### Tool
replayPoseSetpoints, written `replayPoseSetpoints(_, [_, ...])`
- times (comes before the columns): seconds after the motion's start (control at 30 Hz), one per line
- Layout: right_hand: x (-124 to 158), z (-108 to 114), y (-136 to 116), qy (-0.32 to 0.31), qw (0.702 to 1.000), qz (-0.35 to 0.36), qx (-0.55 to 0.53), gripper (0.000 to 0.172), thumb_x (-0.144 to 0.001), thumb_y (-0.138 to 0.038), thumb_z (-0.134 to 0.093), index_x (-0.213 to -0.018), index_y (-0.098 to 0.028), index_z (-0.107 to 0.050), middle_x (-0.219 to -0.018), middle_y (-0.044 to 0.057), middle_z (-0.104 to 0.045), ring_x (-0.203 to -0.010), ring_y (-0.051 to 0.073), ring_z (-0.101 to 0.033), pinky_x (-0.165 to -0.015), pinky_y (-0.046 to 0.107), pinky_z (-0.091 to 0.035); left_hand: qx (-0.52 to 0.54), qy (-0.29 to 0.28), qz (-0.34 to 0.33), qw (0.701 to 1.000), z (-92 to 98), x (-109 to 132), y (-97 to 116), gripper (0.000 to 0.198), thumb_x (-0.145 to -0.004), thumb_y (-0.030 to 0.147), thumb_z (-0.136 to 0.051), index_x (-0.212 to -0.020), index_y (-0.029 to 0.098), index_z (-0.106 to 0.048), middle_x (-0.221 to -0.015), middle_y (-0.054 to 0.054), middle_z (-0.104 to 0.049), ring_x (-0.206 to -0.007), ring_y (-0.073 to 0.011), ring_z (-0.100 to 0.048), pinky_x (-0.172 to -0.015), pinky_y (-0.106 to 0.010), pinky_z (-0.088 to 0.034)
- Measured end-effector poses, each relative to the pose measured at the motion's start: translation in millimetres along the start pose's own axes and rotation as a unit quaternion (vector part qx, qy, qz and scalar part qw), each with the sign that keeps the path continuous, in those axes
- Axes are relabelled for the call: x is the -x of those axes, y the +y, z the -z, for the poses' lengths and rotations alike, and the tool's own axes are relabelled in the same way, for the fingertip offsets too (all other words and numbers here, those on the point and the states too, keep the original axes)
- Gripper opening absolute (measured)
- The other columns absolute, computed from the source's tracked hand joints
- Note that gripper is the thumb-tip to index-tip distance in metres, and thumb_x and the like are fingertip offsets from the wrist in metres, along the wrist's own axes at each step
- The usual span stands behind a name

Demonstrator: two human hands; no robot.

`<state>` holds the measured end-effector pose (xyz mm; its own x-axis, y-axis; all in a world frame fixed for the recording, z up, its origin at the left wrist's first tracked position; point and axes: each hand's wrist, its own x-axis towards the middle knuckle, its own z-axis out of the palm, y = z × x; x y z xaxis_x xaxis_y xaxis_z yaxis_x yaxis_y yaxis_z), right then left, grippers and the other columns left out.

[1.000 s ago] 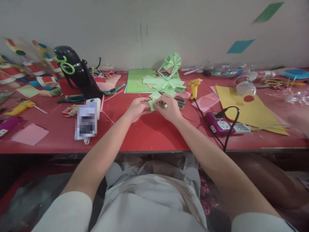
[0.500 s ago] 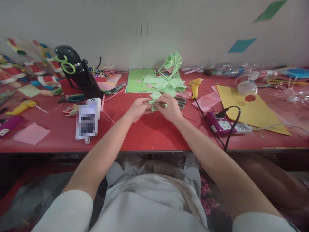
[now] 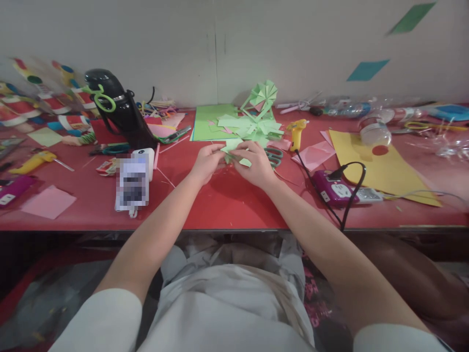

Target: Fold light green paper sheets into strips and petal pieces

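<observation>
A small piece of light green paper (image 3: pixel 233 145) is held up between my two hands, just above the red table. My left hand (image 3: pixel 208 164) pinches its left side, with the fingers bent toward the middle. From the right, my right hand (image 3: pixel 254 164) grips the same paper, and a corner of it sticks out below the fingers. Behind the hands lie several cut green paper pieces (image 3: pixel 249 126) and a green folded-paper model with a round fan top (image 3: pixel 264 93). Grey-handled scissors (image 3: pixel 274 156) rest beside my right hand, partly hidden by it.
A yellow glue gun (image 3: pixel 296 134) stands to the right, its cord near a purple power strip (image 3: pixel 331 188). Yellow paper (image 3: pixel 381 171) lies beyond it under a plastic bottle (image 3: pixel 375 129). At left are a phone (image 3: pixel 132 183), a black bottle (image 3: pixel 119 110) and pink paper (image 3: pixel 51 201).
Between my fingers the green paper has turned, and a flap now shows under my right fingers. Both hands have shifted only slightly. The things on the table stay put.
</observation>
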<state>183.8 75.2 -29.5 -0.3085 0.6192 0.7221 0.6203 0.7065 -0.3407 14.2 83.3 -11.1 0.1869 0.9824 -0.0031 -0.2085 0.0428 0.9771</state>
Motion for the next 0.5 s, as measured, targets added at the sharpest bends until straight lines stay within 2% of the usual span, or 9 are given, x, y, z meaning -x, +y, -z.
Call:
replayPoseSetpoints(0.07, [0, 1, -2, 0.01, 1.0, -0.002, 0.011, 0.022, -0.091, -0.034, -0.061, -0.107, -0.026, -0.075, -0.113, 0.01, -0.064, -0.105, 0.026, -0.059, -0.097, 0.047, -0.046, 0.011, 0.01, -0.014, 1.0, -0.1, 0, 2, 0.022, -0.078, 0.012, -0.058, -0.097, 0.014, -0.07, -0.086, -0.005, -0.073, -0.076, -0.0157, -0.071, -0.079, -0.031, -0.058])
replayPoseSetpoints(0.17, [-2, 3, -2, 0.041, 0.999, -0.029, -0.012, 0.022, -0.093, -0.04, -0.06, -0.098, -0.026, -0.076, -0.115, 0.009, -0.064, -0.11, 0.025, -0.059, -0.099, 0.048, -0.046, 0.013, 0.015, -0.024, 1.0, -0.7, 0, 3, 0.027, -0.078, 0.012, -0.059, -0.102, 0.012, -0.07, -0.089, -0.007, -0.074, -0.081, -0.0172, -0.072, -0.085, -0.034, -0.057])
replayPoseSetpoints(0.3, [-2, 5, 5, 0.097, 0.983, -0.136, -0.081, 0.026, -0.089, -0.045, -0.065, -0.08, -0.021, -0.069, -0.102, 0.008, -0.064, -0.1, 0.022, -0.061, -0.088, 0.042, -0.052, -0.024, 0.018, -0.065, 0.997, 0.2, -3, -1, 0.032, -0.08, 0.014, -0.06, -0.11, 0.012, -0.069, -0.09, -0.007, -0.075, -0.084, -0.0179, -0.072, -0.089, -0.035, -0.056])
replayPoseSetpoints(0.4, [-1, 2, 10, 0.093, 0.953, -0.246, -0.152, 0.033, -0.08, -0.051, -0.072, -0.08, -0.021, -0.061, -0.091, 0.006, -0.064, -0.088, 0.02, -0.062, -0.073, 0.035, -0.053, -0.057, 0.002, -0.102, 0.993, 2.4, -6, -6, 0.034, -0.081, 0.016, -0.06, -0.114, 0.011, -0.068, -0.093, -0.008, -0.076, -0.087, -0.0188, -0.072, -0.09, -0.035, -0.056])
replayPoseSetpoints(0.5, [-2, -1, 8, 0.07, 0.9, -0.344, -0.257, 0.049, -0.069, -0.055, -0.08, -0.092, -0.021, -0.054, -0.09, 0.005, -0.065, -0.077, 0.017, -0.064, -0.065, 0.031, -0.053, -0.075, -0.013, -0.123, 0.989, 4.4, -7, -9, 0.034, -0.084, 0.019, -0.059, -0.116, 0.013, -0.067, -0.099, -0.008, -0.077, -0.095, -0.0194, -0.072, -0.093, -0.034, -0.055])
